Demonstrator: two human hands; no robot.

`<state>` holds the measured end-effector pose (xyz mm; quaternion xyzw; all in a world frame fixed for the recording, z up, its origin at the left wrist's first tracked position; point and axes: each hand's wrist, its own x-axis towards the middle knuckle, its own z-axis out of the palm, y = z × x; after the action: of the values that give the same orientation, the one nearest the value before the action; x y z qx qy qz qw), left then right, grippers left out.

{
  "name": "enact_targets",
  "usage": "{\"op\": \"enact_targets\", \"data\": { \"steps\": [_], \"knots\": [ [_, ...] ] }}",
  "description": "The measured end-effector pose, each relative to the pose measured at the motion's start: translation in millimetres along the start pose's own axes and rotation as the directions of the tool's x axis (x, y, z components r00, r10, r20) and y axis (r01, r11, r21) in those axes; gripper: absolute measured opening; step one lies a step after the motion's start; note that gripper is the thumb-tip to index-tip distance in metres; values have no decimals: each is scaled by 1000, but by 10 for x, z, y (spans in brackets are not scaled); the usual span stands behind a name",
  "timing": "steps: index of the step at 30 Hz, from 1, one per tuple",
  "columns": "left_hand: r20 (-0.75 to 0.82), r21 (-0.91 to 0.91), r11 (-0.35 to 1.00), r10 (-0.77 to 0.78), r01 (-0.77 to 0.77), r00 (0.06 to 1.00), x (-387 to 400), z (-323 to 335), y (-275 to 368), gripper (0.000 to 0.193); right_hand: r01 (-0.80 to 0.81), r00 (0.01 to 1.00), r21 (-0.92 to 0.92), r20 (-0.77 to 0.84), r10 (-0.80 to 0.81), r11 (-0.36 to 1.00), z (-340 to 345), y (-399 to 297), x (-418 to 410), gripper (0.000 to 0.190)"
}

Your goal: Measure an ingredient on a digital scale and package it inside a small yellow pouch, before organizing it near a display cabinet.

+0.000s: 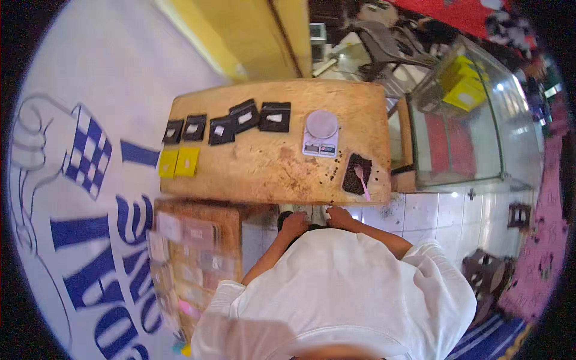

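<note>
Both hands are low in front of my lap, just below the near edge of a wooden table [252, 175]. My left hand [297, 222] rests by my thigh, its fingers mostly hidden. Beside it, my right hand [338, 216] has curled fingers near the table edge; whether it holds anything cannot be made out. On the table stands a white digital kitchen scale [320, 139] with a round plate [322, 124]. A tray of dark beans [354, 173] lies to its right, with a pink spoon [362, 182] in it. Loose beans [333, 172] are scattered between them.
Several black zip pouches [275, 117] with pale labels line the table's far left. Two yellow pouches [186, 162] sit at its left edge. A lower wooden table [231, 220] at left bears clear plastic packs [198, 231]. A glass display case [463, 148] stands at right.
</note>
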<state>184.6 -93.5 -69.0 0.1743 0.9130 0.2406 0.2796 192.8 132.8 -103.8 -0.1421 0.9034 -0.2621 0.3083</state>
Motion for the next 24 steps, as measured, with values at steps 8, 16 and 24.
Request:
{"op": "enact_targets", "data": {
  "steps": [8, 16, 24],
  "knots": [
    [186, 50, 915, 385, -400, 904, 276, -506, -793, 36, -39, 983, 91, -178, 54, 995, 489, -416, 360, 37],
    [283, 23, 989, 133, -145, 950, 174, -1180, -1065, 39, 157, 920, 181, -385, -77, 971, 291, -1021, 578, 38],
    [-110, -65, 998, 9, -17, 994, 97, -1506, -1603, 39, 85, 989, 163, -136, -63, 983, -305, -1593, 1224, 36]
  ]
}}
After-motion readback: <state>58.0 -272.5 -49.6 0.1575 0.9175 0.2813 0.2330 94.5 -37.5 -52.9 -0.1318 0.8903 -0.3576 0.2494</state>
